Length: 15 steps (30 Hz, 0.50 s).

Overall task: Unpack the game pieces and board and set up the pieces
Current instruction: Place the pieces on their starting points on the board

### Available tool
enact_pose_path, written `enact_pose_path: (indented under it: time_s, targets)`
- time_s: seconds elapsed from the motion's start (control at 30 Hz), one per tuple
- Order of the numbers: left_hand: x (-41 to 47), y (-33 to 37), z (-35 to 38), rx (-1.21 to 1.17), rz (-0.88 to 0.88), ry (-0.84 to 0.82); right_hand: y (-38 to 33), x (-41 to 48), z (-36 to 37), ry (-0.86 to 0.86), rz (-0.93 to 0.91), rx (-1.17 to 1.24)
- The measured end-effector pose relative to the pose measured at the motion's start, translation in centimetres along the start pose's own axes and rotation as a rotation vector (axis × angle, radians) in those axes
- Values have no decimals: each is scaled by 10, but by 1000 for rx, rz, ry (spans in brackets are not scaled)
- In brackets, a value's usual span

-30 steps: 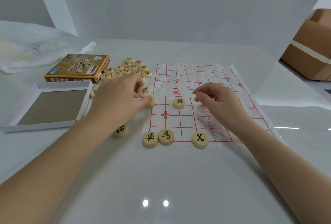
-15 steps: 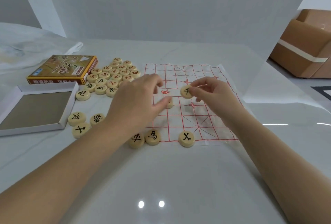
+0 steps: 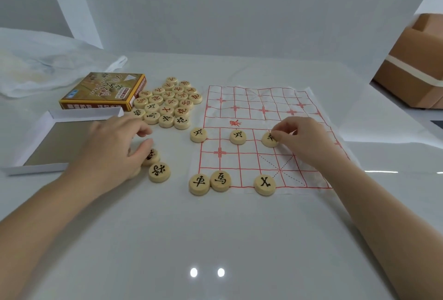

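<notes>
Setup early: board point(image 3: 259, 117) lies unfolded on desk point(image 3: 215, 239), six pieces on its near half. Right hand point(image 3: 305, 140) fingers pinch the sixth piece point(image 3: 269, 139) there. Left hand point(image 3: 112, 152) fingers curl over loose piece point(image 3: 152, 156) beside board; grip unclear. Pile point(image 3: 167, 104) not yet placed.

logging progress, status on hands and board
Right hand pinches a piece on the board. Left hand over a loose piece, grip unclear. Nothing blocking the board.

right hand point(image 3: 303, 140) pinches piece point(image 3: 268, 140) on board point(image 3: 249, 163) | left hand point(image 3: 112, 151) partly covers loose piece point(image 3: 153, 156)
</notes>
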State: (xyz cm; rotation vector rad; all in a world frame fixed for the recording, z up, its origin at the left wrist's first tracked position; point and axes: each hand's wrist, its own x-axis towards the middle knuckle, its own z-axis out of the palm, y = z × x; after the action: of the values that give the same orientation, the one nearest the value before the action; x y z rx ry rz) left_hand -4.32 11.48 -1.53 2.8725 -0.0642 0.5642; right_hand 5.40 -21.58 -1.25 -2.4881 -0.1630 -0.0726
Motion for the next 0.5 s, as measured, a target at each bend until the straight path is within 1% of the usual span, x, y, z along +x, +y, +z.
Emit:
enact_pose_path:
  time_s: [0.1, 0.17, 0.23, 0.3, 0.37, 0.5]
  targets:
    - [-11, -2, -5, -20, 127, -119, -3, -2, 1, 56, -42, 40]
    - [-18, 1, -4, 30, 239, -227, -6, -4, 2, 84, -67, 59]
    - [-22, 3, 0, 68, 297, -340, -9, -6, 4, 97, -85, 72]
    - [-22, 5, 4, 77, 290, -422, -11, -7, 4, 111, -93, 94]
    - [-16, 8, 7, 96, 272, -462, -13, -8, 4, 131, -94, 127]
    - [0, 8, 16, 121, 239, -463, -16, -12, 3, 143, -109, 151]
